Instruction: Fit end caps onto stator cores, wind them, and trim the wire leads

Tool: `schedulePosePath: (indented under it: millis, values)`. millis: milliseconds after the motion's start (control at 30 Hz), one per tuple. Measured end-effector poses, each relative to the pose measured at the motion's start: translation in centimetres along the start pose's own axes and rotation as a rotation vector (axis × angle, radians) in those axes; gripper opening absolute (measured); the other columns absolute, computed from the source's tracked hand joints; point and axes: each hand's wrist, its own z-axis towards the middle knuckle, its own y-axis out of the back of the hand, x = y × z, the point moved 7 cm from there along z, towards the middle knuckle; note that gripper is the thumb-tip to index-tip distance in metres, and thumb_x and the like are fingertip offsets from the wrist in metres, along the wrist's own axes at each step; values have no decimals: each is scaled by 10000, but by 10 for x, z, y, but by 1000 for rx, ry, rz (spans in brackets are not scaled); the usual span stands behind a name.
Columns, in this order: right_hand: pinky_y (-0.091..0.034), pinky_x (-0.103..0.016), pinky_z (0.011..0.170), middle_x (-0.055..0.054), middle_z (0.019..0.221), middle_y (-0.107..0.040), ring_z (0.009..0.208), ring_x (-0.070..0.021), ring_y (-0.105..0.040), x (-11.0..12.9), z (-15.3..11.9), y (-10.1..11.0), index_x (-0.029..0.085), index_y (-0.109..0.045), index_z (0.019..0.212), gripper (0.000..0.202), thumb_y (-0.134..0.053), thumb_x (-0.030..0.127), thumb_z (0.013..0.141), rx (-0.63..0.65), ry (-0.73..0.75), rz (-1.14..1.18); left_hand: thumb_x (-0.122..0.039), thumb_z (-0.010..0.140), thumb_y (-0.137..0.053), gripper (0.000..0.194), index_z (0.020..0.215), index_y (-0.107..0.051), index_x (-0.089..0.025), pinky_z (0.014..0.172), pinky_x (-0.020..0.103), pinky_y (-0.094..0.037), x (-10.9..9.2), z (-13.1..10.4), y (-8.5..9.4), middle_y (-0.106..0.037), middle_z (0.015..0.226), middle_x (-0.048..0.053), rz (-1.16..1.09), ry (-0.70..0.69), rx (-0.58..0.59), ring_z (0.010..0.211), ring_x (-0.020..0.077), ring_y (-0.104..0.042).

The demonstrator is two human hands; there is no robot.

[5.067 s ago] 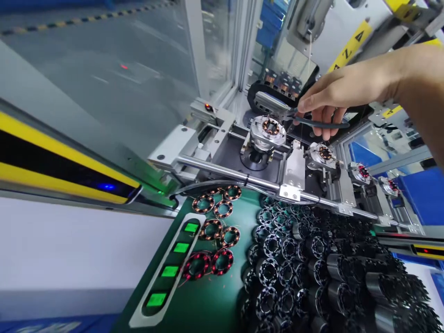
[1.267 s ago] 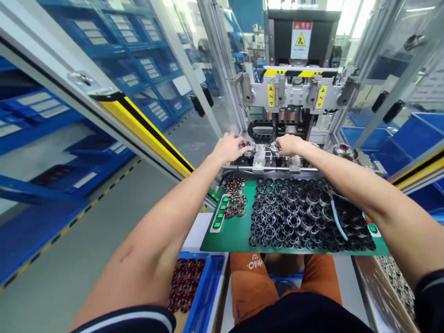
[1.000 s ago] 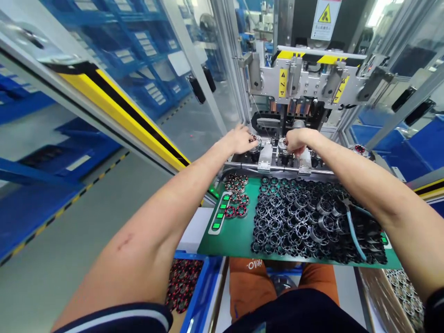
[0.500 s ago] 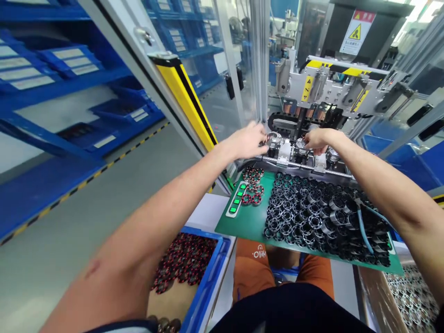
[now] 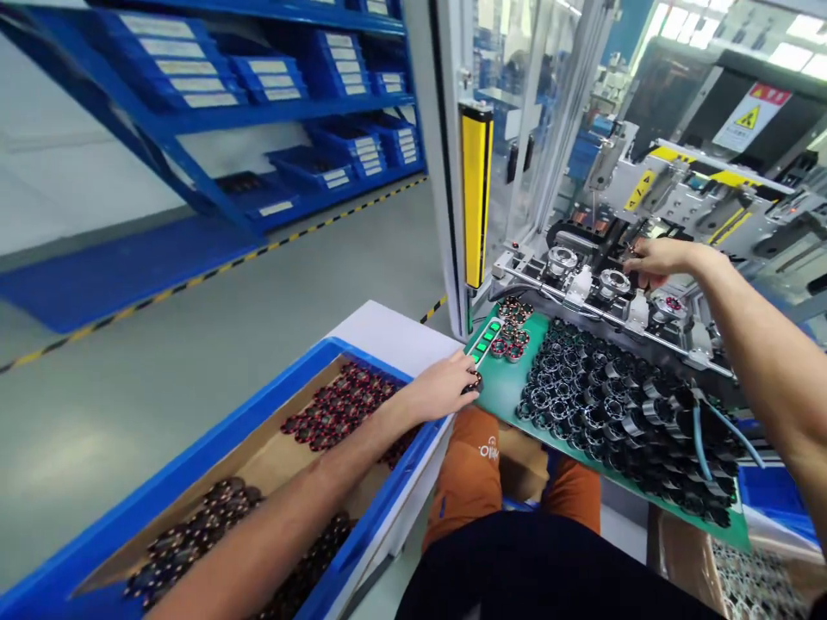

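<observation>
My left hand (image 5: pixel 445 387) is closed around a copper-wound stator (image 5: pixel 474 381), at the left edge of the green work mat (image 5: pixel 494 387) and beside the strip of lit green buttons (image 5: pixel 484 342). My right hand (image 5: pixel 662 258) reaches into the machine, its fingers bent around a small dark, copper-tinged ring that looks like another wound stator (image 5: pixel 631 250), partly hidden. It is just above and behind the middle round metal fixture (image 5: pixel 613 282). Another fixture (image 5: pixel 562 260) stands to the left, and a third, holding a red-marked ring (image 5: pixel 672 305), to the right.
Several wound stators (image 5: pixel 513 331) lie on the mat's left. Rows of bare stator cores (image 5: pixel 581 387) and blue-handled pliers (image 5: pixel 701 439) cover its right. A blue bin (image 5: pixel 258 405) with stators stands at lower left. A yellow guard post (image 5: pixel 476 198) rises beside the machine.
My left hand has left the fixtures and come down to the mat's left edge with a stator. My right hand has shifted behind the middle fixture. The view has turned left.
</observation>
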Motion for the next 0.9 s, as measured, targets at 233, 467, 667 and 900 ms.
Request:
schedulePosePath:
  millis: [233, 467, 667, 900]
  values:
    - [-722, -418, 996, -86, 1248, -846, 1031, -205, -836, 163, -69, -86, 193, -779, 1419, 353, -714, 459, 1197, 292, 445, -172, -418, 1092, -815, 258, 1142, -775, -169, 1195, 539, -581, 7, 46, -1, -752, 1309, 103, 83, 113, -17, 1348, 303, -680]
    - [-694, -525, 1114, -133, 1507, -745, 1311, -294, -770, 257, -85, -164, 195, -737, 1484, 440, -805, 453, 1134, 377, 591, -301, -349, 1111, -807, 257, 1299, -783, -175, 1221, 560, -610, 1, 54, 13, -735, 1458, 124, 125, 184, -9, 1416, 313, -686]
    - [-636, -556, 1219, -134, 1528, -773, 1372, -310, -769, 184, -88, -110, 245, -734, 1578, 460, -759, 444, 1164, 238, 573, -197, -283, 1057, -824, 289, 1333, -802, -197, 1176, 506, -602, -10, 49, 39, -731, 1390, 121, 68, 143, -28, 1330, 309, -699]
    - [-585, -531, 1264, -150, 1386, -876, 1375, -381, -801, -53, -100, -12, 241, -820, 1557, 457, -841, 337, 1111, -16, 99, -75, -464, 1097, -748, 415, 1462, -749, -266, 1267, 450, -530, -110, 155, 124, -692, 1457, 98, 6, -192, -184, 1417, 300, -650]
